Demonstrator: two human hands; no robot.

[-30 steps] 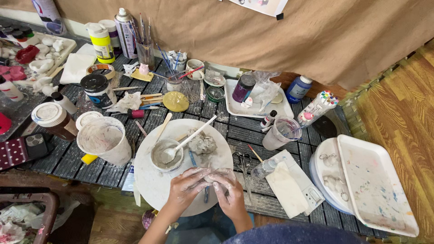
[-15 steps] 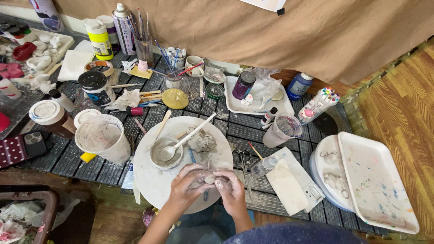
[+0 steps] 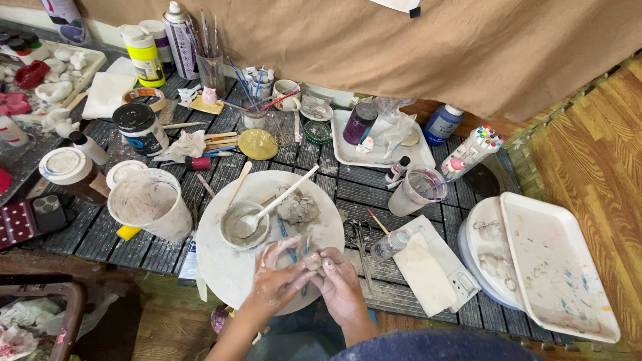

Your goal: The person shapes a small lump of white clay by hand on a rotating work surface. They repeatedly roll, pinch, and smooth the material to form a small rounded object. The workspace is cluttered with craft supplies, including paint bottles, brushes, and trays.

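Observation:
My left hand and my right hand meet over the near edge of a round white board, both smeared with grey clay. Together they pinch a small lump of grey clay between the fingertips. Just beyond them on the board lies a larger clay mound. To its left sits a small bowl of grey slip with a white spoon resting in it. A blue-handled tool lies partly under my hands.
A large slip-coated plastic cup stands left of the board. Scissors, a small bottle and a white slab lie right of it. White paint-stained trays are far right. Brushes, jars and spray cans crowd the back.
My hands have stayed at the board's near edge, working the small clay lump with the fingers shifting slightly. The view has drifted a little.

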